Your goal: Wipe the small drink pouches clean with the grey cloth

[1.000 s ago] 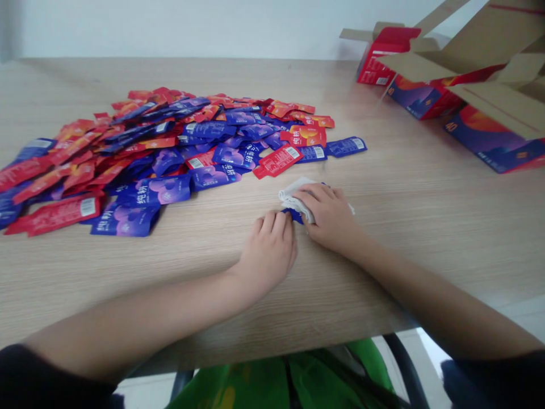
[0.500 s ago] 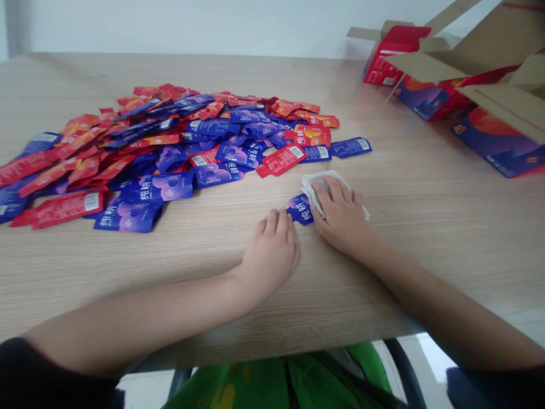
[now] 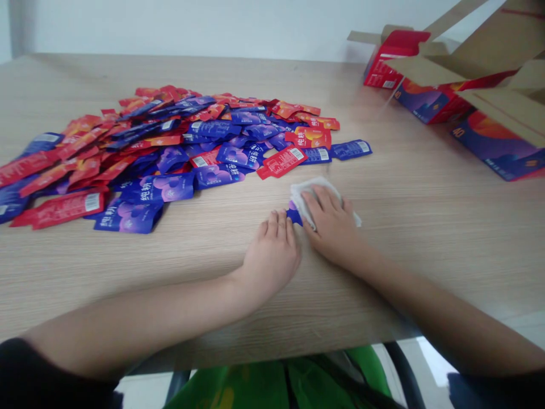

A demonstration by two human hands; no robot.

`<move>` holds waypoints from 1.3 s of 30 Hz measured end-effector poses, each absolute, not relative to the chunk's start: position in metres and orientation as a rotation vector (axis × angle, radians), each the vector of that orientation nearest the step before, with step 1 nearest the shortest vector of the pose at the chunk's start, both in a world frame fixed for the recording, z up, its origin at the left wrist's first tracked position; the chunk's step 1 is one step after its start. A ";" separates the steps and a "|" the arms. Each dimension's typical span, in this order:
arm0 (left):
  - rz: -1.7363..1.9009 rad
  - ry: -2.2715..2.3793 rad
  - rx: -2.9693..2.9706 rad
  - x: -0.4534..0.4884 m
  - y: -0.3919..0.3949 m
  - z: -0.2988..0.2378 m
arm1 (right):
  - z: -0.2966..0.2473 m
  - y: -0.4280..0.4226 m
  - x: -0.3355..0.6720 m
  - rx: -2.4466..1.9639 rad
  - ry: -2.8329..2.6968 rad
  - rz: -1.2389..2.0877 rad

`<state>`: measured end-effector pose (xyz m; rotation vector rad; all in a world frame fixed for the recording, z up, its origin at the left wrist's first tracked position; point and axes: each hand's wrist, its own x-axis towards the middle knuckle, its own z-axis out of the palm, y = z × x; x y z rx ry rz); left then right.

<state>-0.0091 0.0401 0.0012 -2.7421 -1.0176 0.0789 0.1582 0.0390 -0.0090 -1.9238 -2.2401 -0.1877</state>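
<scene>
A blue and purple sachet [image 3: 293, 217] lies on the wooden table in front of me, mostly hidden under a folded white cloth [image 3: 300, 195]. My left hand [image 3: 273, 253] pins the sachet's left end to the tabletop, its fingers held together. On top of the cloth, my right hand [image 3: 332, 226] grips it and presses it flat over the sachet. The two hands are close but apart. Behind them spreads a big heap of red and blue sachets [image 3: 170, 145], and a red sachet [image 3: 283, 162] at its near edge lies closest to the cloth.
Open cardboard boxes stand at the right: a red box [image 3: 378, 67] at the back, then a blue and red box [image 3: 419, 103] and another printed box [image 3: 489, 142] nearer. A white wall [image 3: 191, 25] rises behind the table [image 3: 409, 210].
My right hand has slid the cloth a little left and toward me, covering more of the blue sachet. My left hand stays on the sachet's end.
</scene>
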 end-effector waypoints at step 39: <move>0.145 -1.062 -2.747 -0.007 0.038 0.002 | -0.009 0.042 0.169 -2.114 -2.124 -0.152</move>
